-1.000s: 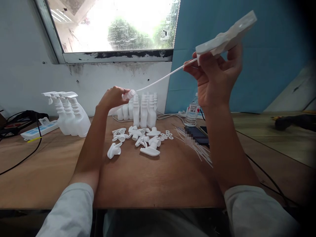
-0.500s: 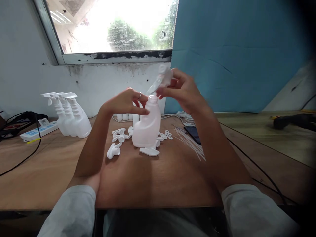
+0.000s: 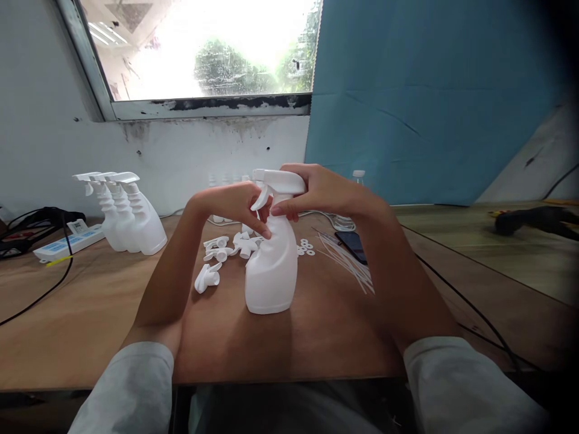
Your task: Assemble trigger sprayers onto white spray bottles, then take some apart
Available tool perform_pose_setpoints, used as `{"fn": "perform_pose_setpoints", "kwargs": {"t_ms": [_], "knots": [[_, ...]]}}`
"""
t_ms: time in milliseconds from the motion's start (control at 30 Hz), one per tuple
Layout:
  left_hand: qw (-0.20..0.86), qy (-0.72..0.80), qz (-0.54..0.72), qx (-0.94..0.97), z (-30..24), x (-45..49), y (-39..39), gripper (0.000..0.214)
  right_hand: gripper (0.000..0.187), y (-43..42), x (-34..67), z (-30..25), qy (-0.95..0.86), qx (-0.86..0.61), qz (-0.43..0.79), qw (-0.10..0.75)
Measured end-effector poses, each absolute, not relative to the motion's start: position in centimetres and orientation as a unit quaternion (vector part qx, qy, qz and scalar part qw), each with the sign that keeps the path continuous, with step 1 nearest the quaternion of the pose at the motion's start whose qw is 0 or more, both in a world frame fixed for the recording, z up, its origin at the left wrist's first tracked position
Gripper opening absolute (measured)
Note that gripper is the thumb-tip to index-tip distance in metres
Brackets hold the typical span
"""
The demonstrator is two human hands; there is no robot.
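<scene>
A white spray bottle (image 3: 272, 274) stands upright in front of me on the brown table. My left hand (image 3: 242, 204) grips its neck from the left, thumb on the near side and the other fingers partly hidden behind. On top of the bottle sits a white trigger sprayer head (image 3: 283, 181), its nozzle pointing left. My right hand (image 3: 314, 193) wraps around the rear of that head from the right. Whether the head is screwed tight I cannot tell. Loose white trigger parts (image 3: 208, 277) lie just left of the bottle, and small white rings (image 3: 306, 247) lie to its right.
Several assembled spray bottles (image 3: 131, 217) stand at the left by a power strip (image 3: 70, 241). Thin white tubes (image 3: 346, 262) lie at the right beside a phone (image 3: 351, 246). A black cable (image 3: 465, 295) crosses the table's right side. A clear bottle (image 3: 359, 176) stands behind my right arm.
My right hand has brought the sprayer head down onto the bottle's neck. The bottle, tilted and held higher before, now stands upright on the table nearer to me.
</scene>
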State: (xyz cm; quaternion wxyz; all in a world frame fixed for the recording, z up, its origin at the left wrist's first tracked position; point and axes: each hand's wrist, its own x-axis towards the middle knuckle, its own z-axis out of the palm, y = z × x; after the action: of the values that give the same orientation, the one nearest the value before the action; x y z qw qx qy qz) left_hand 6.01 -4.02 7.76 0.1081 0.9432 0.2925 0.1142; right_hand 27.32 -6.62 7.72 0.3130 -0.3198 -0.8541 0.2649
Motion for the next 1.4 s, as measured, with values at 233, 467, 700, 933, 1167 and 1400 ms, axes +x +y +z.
{"fn": "perform_pose_setpoints", "kwargs": {"t_ms": [233, 467, 700, 933, 1167, 1400], "knots": [[0.088, 0.336, 0.045, 0.937, 7.8, 5.3, -3.5, 0.031, 0.028, -6.8, 26.9, 7.6, -0.879, -0.314, 0.231, 0.273], [0.082, 0.239, 0.314, 0.915, 8.7, 3.1, -4.5, 0.025, 0.027, -5.8, 26.7, 7.0, -0.864, -0.275, 0.271, 0.324], [0.042, 0.238, 0.384, 0.891, 8.6, 5.3, -7.4, 0.029, 0.025, -5.3, 26.4, 6.5, -0.858, -0.259, 0.269, 0.353], [0.117, 0.229, 0.38, 0.889, 8.1, 5.6, -6.8, 0.022, 0.033, -5.2, 25.4, 1.5, -0.738, -0.121, 0.543, 0.382], [0.125, 0.233, 0.385, 0.884, 8.1, 5.2, -6.8, 0.024, 0.04, -5.1, 23.9, -1.6, -0.64, 0.004, 0.655, 0.402], [0.115, 0.237, 0.369, 0.891, 8.2, 5.1, -6.6, 0.027, 0.028, -5.8, 23.4, -1.5, -0.647, -0.027, 0.611, 0.456]]}}
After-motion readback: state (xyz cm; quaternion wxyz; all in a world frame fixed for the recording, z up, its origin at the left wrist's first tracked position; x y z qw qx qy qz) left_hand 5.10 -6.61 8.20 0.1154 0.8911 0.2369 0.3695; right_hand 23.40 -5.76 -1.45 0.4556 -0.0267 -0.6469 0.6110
